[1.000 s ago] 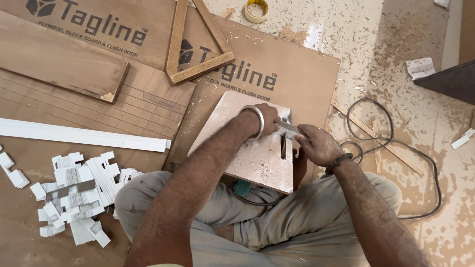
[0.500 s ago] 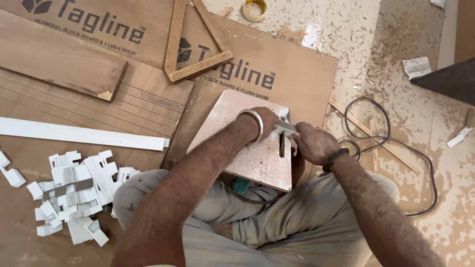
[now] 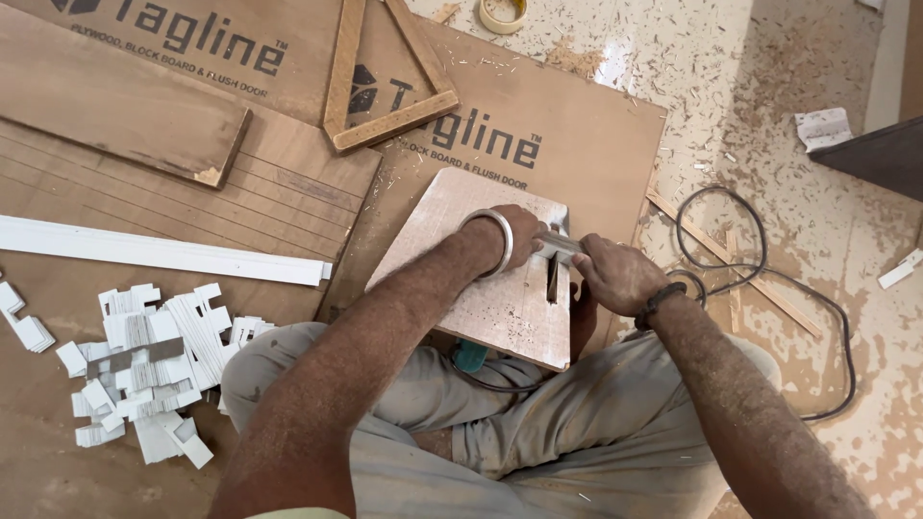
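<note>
I sit on the floor with a small pale wooden board (image 3: 481, 298) tilted over my lap. A dark slot with a blade (image 3: 553, 281) runs through its right side. My left hand (image 3: 517, 234), with a metal bangle on the wrist, rests on the board and grips one end of a thin white strip (image 3: 558, 247). My right hand (image 3: 615, 277) holds the strip's other end, just right of the slot. The strip lies across the slot. A teal tool body (image 3: 469, 357) peeks out under the board.
A pile of short white cut pieces (image 3: 154, 360) lies at my left. Long white strips (image 3: 163, 252), plywood sheets (image 3: 125, 115), a wooden triangle (image 3: 385, 72), a tape roll (image 3: 502, 12) and a black cable (image 3: 769, 288) surround me on the sawdust-covered floor.
Both hands stay at the slot with the strip; they have shifted only slightly. The view has tilted a little.
</note>
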